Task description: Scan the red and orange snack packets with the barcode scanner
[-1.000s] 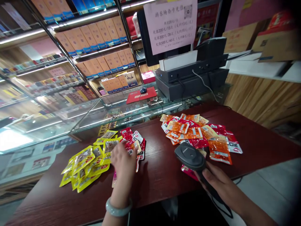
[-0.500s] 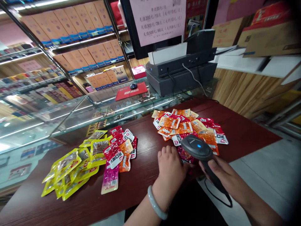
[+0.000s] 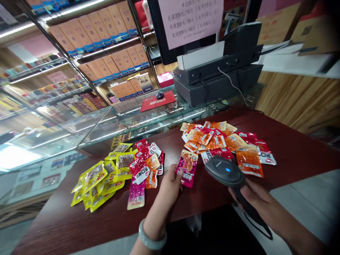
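Observation:
My left hand (image 3: 171, 184), with a pale bangle at the wrist, grips the lower left edge of a magenta snack packet (image 3: 187, 166). In my right hand (image 3: 256, 198) is a dark barcode scanner (image 3: 225, 170) with a blue light lit on top. Its head points at the tabletop, just right of the packet. Behind the scanner lies a loose pile of orange and red snack packets (image 3: 212, 140). Left of my left hand are a smaller heap of red and orange packets (image 3: 140, 170), a magenta packet (image 3: 136, 194) under it, and a pile of yellow packets (image 3: 99, 180).
A dark red tabletop (image 3: 239, 193) carries all the packets. Beyond it stand a glass display counter (image 3: 98, 124), a black cash drawer (image 3: 215, 85) with cables, and a mouse (image 3: 159, 95) on a red mat (image 3: 148, 102). Boxed goods (image 3: 95, 30) line the shelves behind.
My left hand has moved left, away from the orange and red pile, bringing the magenta packet with it. The scanner stays in my right hand. The whole view has shifted slightly.

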`<state>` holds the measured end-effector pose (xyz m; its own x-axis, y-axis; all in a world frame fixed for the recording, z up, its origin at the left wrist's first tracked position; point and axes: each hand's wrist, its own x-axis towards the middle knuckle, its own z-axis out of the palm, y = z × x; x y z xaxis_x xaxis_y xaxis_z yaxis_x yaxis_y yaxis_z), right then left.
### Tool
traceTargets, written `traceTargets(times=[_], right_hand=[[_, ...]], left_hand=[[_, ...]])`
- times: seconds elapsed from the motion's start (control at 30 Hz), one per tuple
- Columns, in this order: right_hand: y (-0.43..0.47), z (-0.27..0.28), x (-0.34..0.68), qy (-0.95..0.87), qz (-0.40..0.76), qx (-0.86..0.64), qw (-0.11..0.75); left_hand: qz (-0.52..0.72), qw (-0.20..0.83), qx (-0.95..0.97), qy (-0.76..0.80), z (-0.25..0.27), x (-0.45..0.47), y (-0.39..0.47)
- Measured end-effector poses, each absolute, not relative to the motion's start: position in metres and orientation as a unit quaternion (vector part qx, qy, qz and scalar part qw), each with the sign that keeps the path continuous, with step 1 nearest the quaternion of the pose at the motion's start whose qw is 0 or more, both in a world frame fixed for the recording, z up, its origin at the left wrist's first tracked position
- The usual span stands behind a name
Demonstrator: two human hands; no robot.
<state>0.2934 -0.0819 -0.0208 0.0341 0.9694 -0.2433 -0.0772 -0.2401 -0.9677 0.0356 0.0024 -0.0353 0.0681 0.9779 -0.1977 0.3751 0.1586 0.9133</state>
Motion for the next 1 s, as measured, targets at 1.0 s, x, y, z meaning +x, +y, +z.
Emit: traceTargets(times=[1.0], right_hand=[[-0.062,-0.011,0.253,-0.44,0.679,-0.422,0.409]], left_hand=[[0.428,0.887,-0.098,0.142,-0.021,0.037,-0.009]])
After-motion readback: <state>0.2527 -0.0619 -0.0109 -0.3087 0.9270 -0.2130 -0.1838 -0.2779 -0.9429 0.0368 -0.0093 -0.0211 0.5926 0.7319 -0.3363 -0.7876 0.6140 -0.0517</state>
